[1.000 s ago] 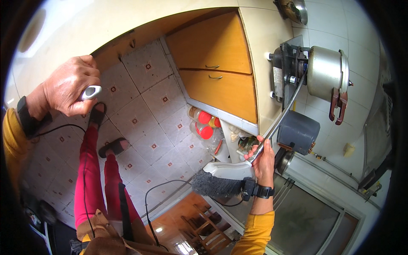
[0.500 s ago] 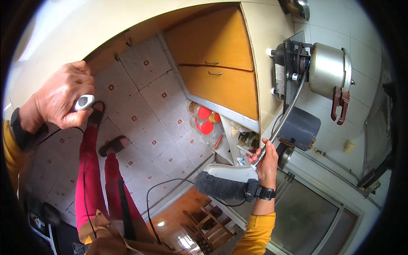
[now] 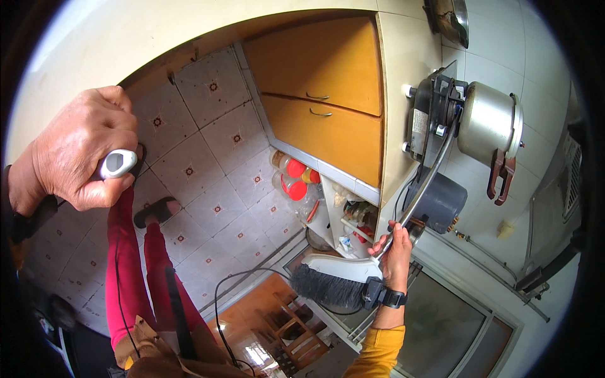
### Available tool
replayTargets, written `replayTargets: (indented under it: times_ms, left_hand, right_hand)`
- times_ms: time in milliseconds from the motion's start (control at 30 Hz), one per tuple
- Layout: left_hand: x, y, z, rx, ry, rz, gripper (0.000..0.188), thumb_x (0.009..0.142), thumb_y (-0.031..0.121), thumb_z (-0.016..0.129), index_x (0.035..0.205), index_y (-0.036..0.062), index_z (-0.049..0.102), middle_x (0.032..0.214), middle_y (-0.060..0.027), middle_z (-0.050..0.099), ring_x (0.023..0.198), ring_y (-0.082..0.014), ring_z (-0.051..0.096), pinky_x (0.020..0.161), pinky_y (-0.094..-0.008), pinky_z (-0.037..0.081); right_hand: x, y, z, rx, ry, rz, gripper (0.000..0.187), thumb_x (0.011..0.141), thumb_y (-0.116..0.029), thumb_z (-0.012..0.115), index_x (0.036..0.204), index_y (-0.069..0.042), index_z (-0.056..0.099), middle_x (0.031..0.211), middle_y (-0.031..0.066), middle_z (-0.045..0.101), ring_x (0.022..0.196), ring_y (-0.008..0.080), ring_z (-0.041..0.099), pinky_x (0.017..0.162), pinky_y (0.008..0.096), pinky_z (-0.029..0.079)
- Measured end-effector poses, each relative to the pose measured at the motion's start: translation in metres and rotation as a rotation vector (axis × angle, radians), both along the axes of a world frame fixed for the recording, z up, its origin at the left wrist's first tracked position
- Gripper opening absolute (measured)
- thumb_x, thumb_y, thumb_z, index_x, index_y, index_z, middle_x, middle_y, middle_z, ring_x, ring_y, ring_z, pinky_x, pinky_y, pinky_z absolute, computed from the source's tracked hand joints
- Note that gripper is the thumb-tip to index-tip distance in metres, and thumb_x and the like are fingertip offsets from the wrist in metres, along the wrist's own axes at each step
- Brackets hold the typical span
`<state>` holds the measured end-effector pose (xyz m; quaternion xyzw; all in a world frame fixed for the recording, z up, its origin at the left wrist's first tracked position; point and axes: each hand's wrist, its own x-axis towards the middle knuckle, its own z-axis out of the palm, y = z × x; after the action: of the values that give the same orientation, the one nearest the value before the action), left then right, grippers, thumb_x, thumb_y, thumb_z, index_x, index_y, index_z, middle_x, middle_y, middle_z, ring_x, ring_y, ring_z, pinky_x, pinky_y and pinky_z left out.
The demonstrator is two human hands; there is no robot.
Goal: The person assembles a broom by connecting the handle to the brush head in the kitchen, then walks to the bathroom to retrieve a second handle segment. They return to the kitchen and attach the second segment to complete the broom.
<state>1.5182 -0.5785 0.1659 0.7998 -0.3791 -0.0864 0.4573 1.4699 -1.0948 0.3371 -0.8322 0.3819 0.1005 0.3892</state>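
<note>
My right hand (image 3: 396, 255) is closed around the metal pole (image 3: 423, 192) of a broom, close to its white head (image 3: 343, 266). Dark bristles (image 3: 328, 288) hang below the head, beside my wrist, and the pole slants up across the stove's front. On the left, my left hand (image 3: 88, 148) makes a fist around a white handle with a grey end (image 3: 118, 164). The rest of that handle is hidden behind the fist, so what it belongs to cannot be made out.
A pressure cooker (image 3: 486, 120) sits on the gas stove (image 3: 432, 120), with a dark grey pot (image 3: 439, 198) beside it. Orange cabinet doors (image 3: 321, 69) stand ahead. Jars with red lids (image 3: 294, 191) are on the tiled floor (image 3: 211, 176). A black cable (image 3: 242, 272) loops near my legs.
The view has shifted slightly, with the stove and cooker lower in it. My left fist appears a little larger and lower. Both hands keep their grips.
</note>
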Motion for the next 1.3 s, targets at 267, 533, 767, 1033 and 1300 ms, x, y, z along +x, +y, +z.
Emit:
replayTargets:
  times_ms: [267, 533, 767, 1033, 1300]
  left_hand:
    - [-0.001, -0.002, 0.001, -0.033, 0.016, 0.015, 0.024, 0.063, 0.032, 0.054, 0.057, 0.0092, 0.049, 0.052, -0.0067, 0.049, 0.051, -0.0267, 0.051, 0.066, -0.0367, 0.044]
    - [0.002, -0.001, 0.01, -0.05, -0.045, 0.006, 0.018, 0.064, 0.024, 0.056, 0.058, 0.0083, 0.051, 0.055, -0.0095, 0.053, 0.055, -0.0281, 0.055, 0.067, -0.0364, 0.047]
    - [0.001, 0.001, 0.016, -0.053, -0.06, 0.008, 0.017, 0.066, 0.023, 0.055, 0.059, 0.0088, 0.048, 0.058, -0.0092, 0.052, 0.056, -0.0282, 0.054, 0.069, -0.0364, 0.046]
    - [-0.004, 0.0, 0.03, 0.072, -0.108, 0.022, 0.018, 0.067, 0.026, 0.057, 0.065, 0.0082, 0.054, 0.063, -0.0099, 0.055, 0.064, -0.0295, 0.055, 0.07, -0.037, 0.045]
    - [-0.008, -0.002, 0.033, 0.265, -0.21, 0.023, 0.021, 0.066, 0.03, 0.054, 0.064, 0.0094, 0.052, 0.064, -0.0093, 0.055, 0.063, -0.0296, 0.054, 0.07, -0.0366, 0.045]
  right_hand:
    - [-0.002, 0.0, -0.004, 0.003, -0.005, -0.013, 0.035, 0.099, -0.036, 0.044, 0.112, -0.004, 0.047, 0.062, 0.004, 0.051, 0.047, 0.0144, 0.053, 0.047, 0.0315, 0.052]
    - [-0.008, 0.004, -0.001, 0.083, -0.039, -0.008, 0.038, 0.099, -0.037, 0.043, 0.114, -0.002, 0.046, 0.062, 0.0051, 0.053, 0.048, 0.015, 0.054, 0.048, 0.0336, 0.054]
    - [-0.004, 0.005, 0.001, 0.095, -0.007, -0.033, 0.033, 0.1, -0.033, 0.041, 0.113, -0.003, 0.045, 0.064, 0.0062, 0.051, 0.048, 0.0163, 0.055, 0.047, 0.0342, 0.055]
    - [-0.001, -0.006, 0.005, 0.118, 0.007, -0.04, 0.026, 0.099, -0.031, 0.042, 0.103, -0.005, 0.044, 0.062, 0.0068, 0.049, 0.046, 0.0178, 0.054, 0.045, 0.0359, 0.055]
    - [-0.001, -0.013, -0.007, 0.205, -0.073, -0.099, 0.023, 0.098, -0.032, 0.044, 0.096, -0.009, 0.042, 0.061, 0.0074, 0.048, 0.044, 0.0196, 0.052, 0.041, 0.0375, 0.052]
